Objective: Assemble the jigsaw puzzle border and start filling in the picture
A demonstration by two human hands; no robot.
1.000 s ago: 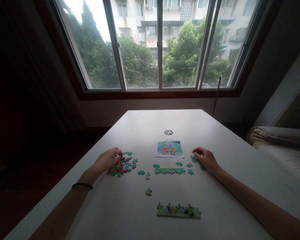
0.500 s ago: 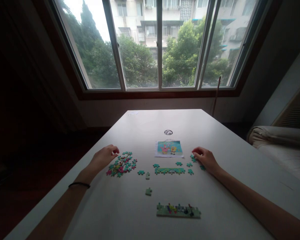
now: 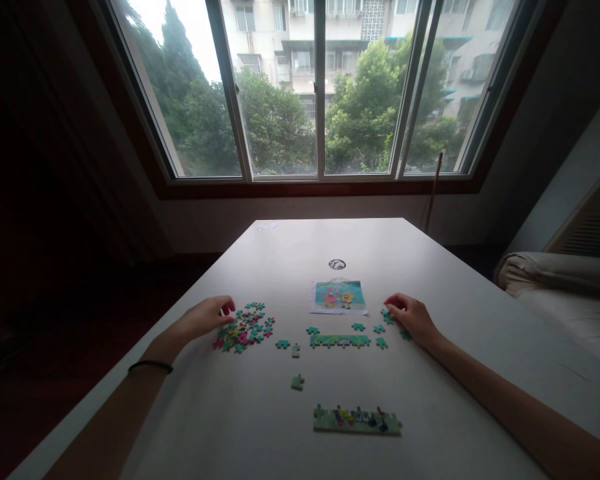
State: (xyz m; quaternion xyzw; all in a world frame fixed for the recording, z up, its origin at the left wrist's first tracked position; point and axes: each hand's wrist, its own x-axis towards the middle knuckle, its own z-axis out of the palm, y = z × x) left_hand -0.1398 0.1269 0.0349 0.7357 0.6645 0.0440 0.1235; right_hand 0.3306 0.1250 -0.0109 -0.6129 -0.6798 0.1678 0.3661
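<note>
The loosely open left hand point(image 3: 206, 316) should lightly spread the knobbed multicoloured jigsaw pieces point(image 3: 243, 337); the right hand point(image 3: 413, 320) hides its grip.

Teal, pink and perhaps yellow puzzle pieces point(image 3: 243, 337); white table point(image 3: 220, 420); black wristband point(image 3: 151, 363).
</note>
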